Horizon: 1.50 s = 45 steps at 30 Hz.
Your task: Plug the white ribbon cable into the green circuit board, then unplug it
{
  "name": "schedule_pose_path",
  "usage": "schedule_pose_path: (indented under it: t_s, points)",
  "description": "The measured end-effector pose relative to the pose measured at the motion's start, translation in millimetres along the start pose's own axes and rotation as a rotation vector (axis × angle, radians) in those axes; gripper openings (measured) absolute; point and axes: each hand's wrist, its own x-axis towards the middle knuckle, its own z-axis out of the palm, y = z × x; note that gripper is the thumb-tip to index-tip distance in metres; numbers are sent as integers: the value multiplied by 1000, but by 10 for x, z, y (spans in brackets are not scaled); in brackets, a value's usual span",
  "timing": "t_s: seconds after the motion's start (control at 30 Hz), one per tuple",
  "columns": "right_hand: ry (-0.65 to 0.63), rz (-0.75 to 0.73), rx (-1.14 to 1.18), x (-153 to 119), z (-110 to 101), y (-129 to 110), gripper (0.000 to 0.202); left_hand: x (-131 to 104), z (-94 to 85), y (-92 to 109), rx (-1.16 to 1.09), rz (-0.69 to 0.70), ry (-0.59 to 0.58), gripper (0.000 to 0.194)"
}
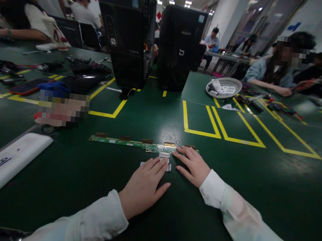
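Note:
A long, narrow green circuit board [116,141] lies across the mat in front of me, with several brownish tabs along its far edge. My left hand [146,186] rests palm down, fingers stretched out over a small white-and-silver flat piece [169,168] at the board's near side; the fingers hide most of that piece. My right hand [193,165] lies over the board's right end, fingers spread, fingertips touching the board or just above it. Neither hand is wrapped round anything.
Two black computer towers [176,51] stand ahead. A white elongated device [7,163] lies at left, near cables and dark parts. A white basket [227,87] stands at back right. Yellow tape [203,133] marks the green table [232,165]. Other people sit around.

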Motion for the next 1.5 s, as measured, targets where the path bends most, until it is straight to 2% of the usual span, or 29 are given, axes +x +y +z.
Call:
schedule_pose_path:
  t_s: [0.87, 1.1, 1.27, 1.5]
  points:
    - [22, -10, 19, -9, 22, 32, 50, 66, -21, -179, -79, 71, -64, 48]
    - [11, -9, 17, -12, 22, 37, 51, 71, -40, -178, -81, 68, -39, 47]
    - [16, -9, 7, -2, 30, 23, 51, 75, -47, -203, -81, 125, -11, 45]
    - [25, -5, -25, -1, 84, 26, 49, -19, -136, -289, -75, 0, 23, 44]
